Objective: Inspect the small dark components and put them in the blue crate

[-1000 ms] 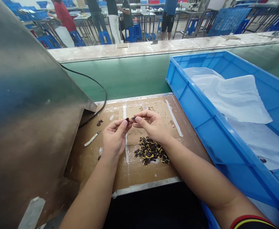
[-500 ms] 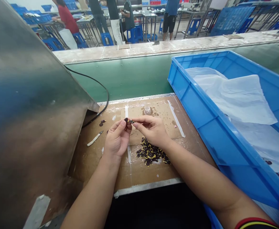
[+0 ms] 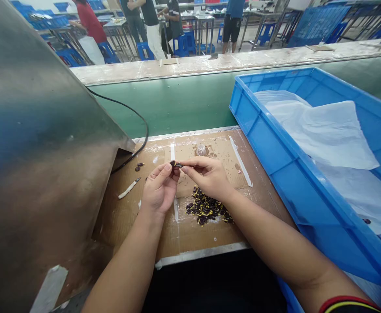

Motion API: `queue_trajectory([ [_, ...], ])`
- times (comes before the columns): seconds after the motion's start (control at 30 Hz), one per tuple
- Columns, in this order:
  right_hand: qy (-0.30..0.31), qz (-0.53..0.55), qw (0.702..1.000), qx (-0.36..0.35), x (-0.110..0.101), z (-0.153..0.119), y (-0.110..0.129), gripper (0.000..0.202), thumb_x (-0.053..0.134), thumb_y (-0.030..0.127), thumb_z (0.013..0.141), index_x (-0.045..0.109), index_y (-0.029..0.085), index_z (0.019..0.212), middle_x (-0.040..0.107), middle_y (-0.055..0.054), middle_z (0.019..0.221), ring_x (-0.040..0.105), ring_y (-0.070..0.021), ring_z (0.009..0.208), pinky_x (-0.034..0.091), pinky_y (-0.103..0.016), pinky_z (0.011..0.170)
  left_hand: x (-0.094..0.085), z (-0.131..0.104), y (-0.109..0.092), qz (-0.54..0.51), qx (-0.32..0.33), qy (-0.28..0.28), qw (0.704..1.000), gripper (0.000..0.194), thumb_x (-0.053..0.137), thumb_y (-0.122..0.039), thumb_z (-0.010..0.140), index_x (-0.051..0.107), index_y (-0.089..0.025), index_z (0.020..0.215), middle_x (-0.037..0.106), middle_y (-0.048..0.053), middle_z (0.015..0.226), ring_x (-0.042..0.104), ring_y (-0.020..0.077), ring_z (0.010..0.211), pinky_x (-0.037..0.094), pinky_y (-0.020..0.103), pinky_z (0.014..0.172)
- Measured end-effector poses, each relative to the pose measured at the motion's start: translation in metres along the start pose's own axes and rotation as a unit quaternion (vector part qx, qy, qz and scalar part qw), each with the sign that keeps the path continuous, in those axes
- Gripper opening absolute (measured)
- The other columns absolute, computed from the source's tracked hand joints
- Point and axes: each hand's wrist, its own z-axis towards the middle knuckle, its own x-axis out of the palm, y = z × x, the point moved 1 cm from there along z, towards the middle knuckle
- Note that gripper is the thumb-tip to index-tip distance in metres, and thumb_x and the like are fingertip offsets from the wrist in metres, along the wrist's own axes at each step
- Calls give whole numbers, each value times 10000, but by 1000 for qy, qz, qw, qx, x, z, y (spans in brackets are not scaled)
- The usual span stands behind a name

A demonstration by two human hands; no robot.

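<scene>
Between thumb and fingers, my left hand (image 3: 160, 187) pinches a small dark round piece (image 3: 172, 164). My right hand (image 3: 206, 176) is closed on a small black and yellow piece (image 3: 178, 165) that touches the dark one. Below my right hand lies a pile of small black and yellow pieces (image 3: 206, 208) on the cardboard (image 3: 167, 239). A white-handled knife (image 3: 129, 189) rests left of my left hand, with a few dark round pieces (image 3: 138, 168) above it. A clear lump (image 3: 201, 150) sits beyond my hands.
A large blue crate (image 3: 265, 143) with white sheets (image 3: 327, 134) stands on the right. A metal housing (image 3: 47, 143) fills the left, with a black cable (image 3: 141, 117) beside it. Behind the green panel (image 3: 184, 104), several people stand or sit among tables and blue stools.
Both hands have hardly moved and keep their holds. In the background, people have shifted, and one now has an arm stretched to the left.
</scene>
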Motion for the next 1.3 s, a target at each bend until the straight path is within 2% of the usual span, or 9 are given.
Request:
queue_trajectory([
  [0.3,5,-47,998,-34,-2,0,2,199,712,216,905,782,224,1090,789,-51,1078,748,-161,967,627,-335,876,-2,0,0,22,15,9,1000,205,916,-230,676,785,-167,819,769,33,919,706,107,869,573,202,871],
  [0.4,5,-75,995,-61,-2,0,4,199,704,198,909,781,224,1091,790,-52,1076,750,-159,960,630,-325,855,-1,0,3,46,38,11,998,181,908,-241,692,789,-186,818,773,34,931,713,114,882,572,215,884],
  [0.5,1,-105,992,-70,-1,-1,3,195,696,200,918,779,235,1091,791,-46,1084,752,-162,970,632,-328,852,-1,-1,7,87,91,6,992,162,895,-247,714,794,-202,833,776,42,937,725,128,890,575,234,900],
  [0.63,-13,-134,987,-85,-1,-3,0,179,692,206,926,778,227,1081,793,-46,1082,755,-165,966,632,-330,853,-2,-6,10,211,187,-17,959,176,836,-252,798,799,-218,966,772,62,1022,738,157,948,583,276,940],
  [0.77,-18,-164,981,-98,-1,-3,-1,163,679,204,936,775,214,1067,797,-50,1062,756,-162,959,630,-328,853,-1,-10,9,332,233,-38,913,234,803,-287,831,785,-185,1041,762,86,1068,741,202,982,603,333,945],
  [0.9,-16,-196,974,-113,-2,-1,1,150,668,211,945,768,226,1055,798,-34,1053,753,-153,946,625,-326,860,2,-10,7,339,235,-30,911,225,785,-286,847,781,-169,1039,765,88,1051,745,198,968,612,312,924],
  [1.0,-20,-223,964,-147,-2,-1,2,140,653,204,954,762,210,1042,795,-43,1051,745,-147,952,613,-321,885,5,-9,7,352,239,-26,905,276,752,-287,875,758,-159,1120,760,102,1072,747,205,967,618,323,913],
  [1.1,-25,-247,951,-184,-2,-2,1,139,635,189,962,751,196,1038,786,-53,1053,736,-143,967,605,-308,901,3,-10,7,411,272,-25,870,291,710,-276,903,742,-165,1170,747,107,1125,734,225,1022,599,371,963],
  [1.3,-27,-304,926,-224,1,-6,-5,140,620,202,965,724,208,1058,784,-49,1033,732,-150,948,606,-311,881,-5,-13,1,526,392,7,755,253,664,-185,902,745,-183,1142,748,90,1112,729,215,997,587,366,938],
])
